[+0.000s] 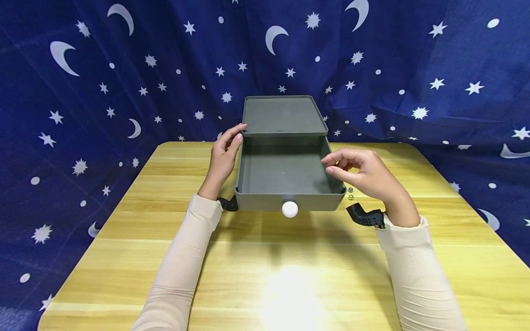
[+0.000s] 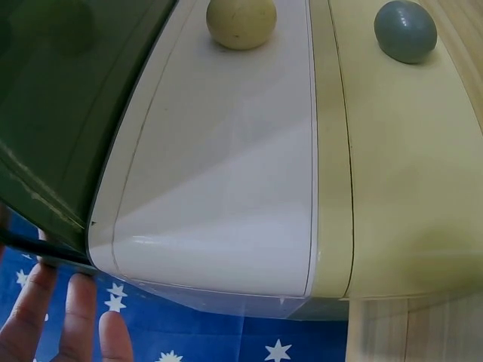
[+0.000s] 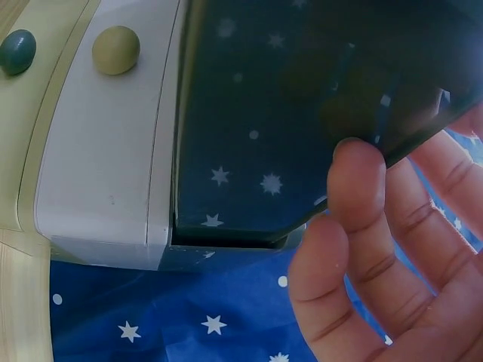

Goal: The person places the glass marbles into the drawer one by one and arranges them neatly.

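Note:
A small drawer cabinet stands on the table, its grey top drawer (image 1: 285,174) pulled out, with a white round knob (image 1: 290,209) in front. Behind and above the drawer is the cabinet's grey rimmed top (image 1: 283,115). My left hand (image 1: 223,158) is at the left side, fingertips touching the corner where top and drawer meet. Over the drawer's right wall hovers my right hand (image 1: 358,172), thumb and forefinger apart, with nothing seen between them. Both wrist views show a closed white drawer (image 2: 219,166) with a cream knob and a cream drawer (image 2: 407,166) with a blue-grey knob.
Two tiny shiny pieces, perhaps nuts (image 1: 351,197), lie on the wooden table (image 1: 248,280) right of the drawer. A blue curtain (image 1: 165,46) with moons and stars hangs behind and at both sides. Black camera mounts (image 1: 364,216) sit at the wrists.

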Demonstrator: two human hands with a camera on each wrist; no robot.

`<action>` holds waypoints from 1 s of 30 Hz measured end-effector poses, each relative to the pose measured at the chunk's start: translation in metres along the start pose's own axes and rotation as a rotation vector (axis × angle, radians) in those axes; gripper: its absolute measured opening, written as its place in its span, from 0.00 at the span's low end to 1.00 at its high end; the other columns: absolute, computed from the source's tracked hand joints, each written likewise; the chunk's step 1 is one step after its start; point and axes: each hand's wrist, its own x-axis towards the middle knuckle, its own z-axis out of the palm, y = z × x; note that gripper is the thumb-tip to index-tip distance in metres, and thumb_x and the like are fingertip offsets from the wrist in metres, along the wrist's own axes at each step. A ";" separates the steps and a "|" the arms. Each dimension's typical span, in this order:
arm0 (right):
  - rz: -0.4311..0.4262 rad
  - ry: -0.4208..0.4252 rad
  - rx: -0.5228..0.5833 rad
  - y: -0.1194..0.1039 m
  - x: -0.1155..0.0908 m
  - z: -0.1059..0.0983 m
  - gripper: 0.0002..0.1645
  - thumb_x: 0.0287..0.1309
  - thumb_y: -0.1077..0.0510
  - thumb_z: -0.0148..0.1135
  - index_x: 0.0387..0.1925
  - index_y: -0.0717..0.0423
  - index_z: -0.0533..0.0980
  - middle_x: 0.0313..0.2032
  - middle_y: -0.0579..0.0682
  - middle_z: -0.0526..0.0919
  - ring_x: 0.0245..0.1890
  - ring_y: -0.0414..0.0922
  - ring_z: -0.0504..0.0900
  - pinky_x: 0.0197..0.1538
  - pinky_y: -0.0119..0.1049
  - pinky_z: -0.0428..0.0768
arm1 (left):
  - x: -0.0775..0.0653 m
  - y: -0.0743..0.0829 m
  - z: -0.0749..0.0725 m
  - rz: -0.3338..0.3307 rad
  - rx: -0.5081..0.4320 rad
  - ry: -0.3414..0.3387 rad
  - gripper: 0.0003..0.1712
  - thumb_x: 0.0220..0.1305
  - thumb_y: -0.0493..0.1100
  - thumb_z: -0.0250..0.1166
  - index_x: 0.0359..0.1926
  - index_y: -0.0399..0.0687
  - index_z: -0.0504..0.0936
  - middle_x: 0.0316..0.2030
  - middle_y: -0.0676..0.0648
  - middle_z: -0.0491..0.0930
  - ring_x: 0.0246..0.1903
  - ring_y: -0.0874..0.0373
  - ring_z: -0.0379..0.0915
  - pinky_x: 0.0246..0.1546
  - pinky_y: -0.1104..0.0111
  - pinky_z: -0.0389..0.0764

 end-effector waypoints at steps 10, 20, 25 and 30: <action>-0.011 0.003 0.012 0.000 0.000 -0.001 0.12 0.63 0.76 0.69 0.46 0.66 0.87 0.35 0.36 0.87 0.31 0.36 0.80 0.40 0.23 0.77 | 0.000 0.000 0.001 0.000 -0.001 -0.003 0.21 0.85 0.37 0.55 0.69 0.34 0.81 0.70 0.40 0.79 0.61 0.54 0.75 0.60 0.68 0.72; -0.038 0.059 0.070 -0.002 -0.004 -0.011 0.10 0.62 0.78 0.67 0.45 0.72 0.85 0.35 0.38 0.88 0.31 0.36 0.81 0.40 0.23 0.78 | 0.001 -0.001 0.001 -0.004 0.000 -0.008 0.21 0.85 0.38 0.55 0.69 0.34 0.80 0.71 0.40 0.78 0.61 0.55 0.75 0.59 0.68 0.72; -0.003 0.083 0.136 0.002 -0.006 -0.017 0.07 0.67 0.72 0.69 0.44 0.65 0.88 0.38 0.42 0.91 0.33 0.36 0.84 0.40 0.24 0.79 | 0.000 0.000 0.001 -0.001 0.002 -0.004 0.20 0.84 0.37 0.55 0.69 0.34 0.81 0.70 0.40 0.79 0.61 0.56 0.75 0.60 0.69 0.72; 0.028 0.099 0.290 0.007 -0.008 -0.023 0.21 0.63 0.80 0.63 0.44 0.57 0.90 0.39 0.43 0.92 0.34 0.36 0.87 0.42 0.23 0.82 | -0.001 0.001 0.001 -0.007 0.002 -0.003 0.21 0.84 0.37 0.55 0.69 0.34 0.80 0.71 0.40 0.79 0.62 0.56 0.75 0.60 0.69 0.72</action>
